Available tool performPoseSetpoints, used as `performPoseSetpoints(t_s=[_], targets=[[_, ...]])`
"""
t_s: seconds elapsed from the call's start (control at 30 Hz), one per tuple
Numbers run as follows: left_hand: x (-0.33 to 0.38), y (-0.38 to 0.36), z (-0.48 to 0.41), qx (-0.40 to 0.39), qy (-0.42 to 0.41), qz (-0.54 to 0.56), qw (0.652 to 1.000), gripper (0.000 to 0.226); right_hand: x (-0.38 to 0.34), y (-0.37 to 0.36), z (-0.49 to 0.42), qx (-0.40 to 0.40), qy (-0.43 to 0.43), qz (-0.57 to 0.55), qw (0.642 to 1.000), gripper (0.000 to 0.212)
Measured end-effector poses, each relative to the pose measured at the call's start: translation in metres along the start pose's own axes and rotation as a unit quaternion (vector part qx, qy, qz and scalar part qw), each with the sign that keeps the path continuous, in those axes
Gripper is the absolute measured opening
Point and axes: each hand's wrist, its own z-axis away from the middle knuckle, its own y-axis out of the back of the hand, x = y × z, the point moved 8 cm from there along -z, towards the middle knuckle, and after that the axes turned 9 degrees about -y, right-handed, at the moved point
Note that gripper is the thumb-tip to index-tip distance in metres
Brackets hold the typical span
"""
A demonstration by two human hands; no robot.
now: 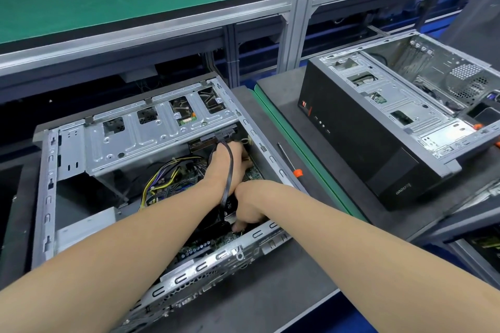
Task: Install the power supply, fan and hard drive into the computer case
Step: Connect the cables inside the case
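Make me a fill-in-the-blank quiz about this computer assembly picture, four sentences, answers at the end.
1. Inside the nearer case, where the left hand and right hand work, runs a bundle of black and ____ wires.
2. A ____ cable drapes over the left wrist.
3. The screwdriver beside that case has an ____ collar.
4. The second case sits to the ____ of it.
Missing words: yellow, black, orange, right.

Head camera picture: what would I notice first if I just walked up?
Two bare arms reach into the open case in the middle, left hand deep by the drive cage, right hand nearer. A black cable loops across the left hand, near yellow wires. A second case, emptier, sits to the right, a screwdriver between them.
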Motion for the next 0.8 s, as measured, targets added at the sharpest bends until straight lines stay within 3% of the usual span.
performPoseSetpoints(t_s=[0.2,0.37,0.8], targets=[[-0.0006,0.0030,0.0044,0.005,-0.005,-0.014,1.000,0.021,0.0037,0.0027,-0.0022,0.013,-0.019,-0.009,1.000,0.030],[0.0014,0.0020,0.0027,-0.004,0.016,-0.034,0.999,0.020,0.0042,0.0000,-0.0022,0.013,-0.020,-0.037,0.999,0.053],[0.0019,-0.0015,-0.0018,-0.023,-0.001,-0.012,1.000,0.020,0.0051,0.0021,-0.0037,0.022,-0.025,-0.054,0.998,0.055]])
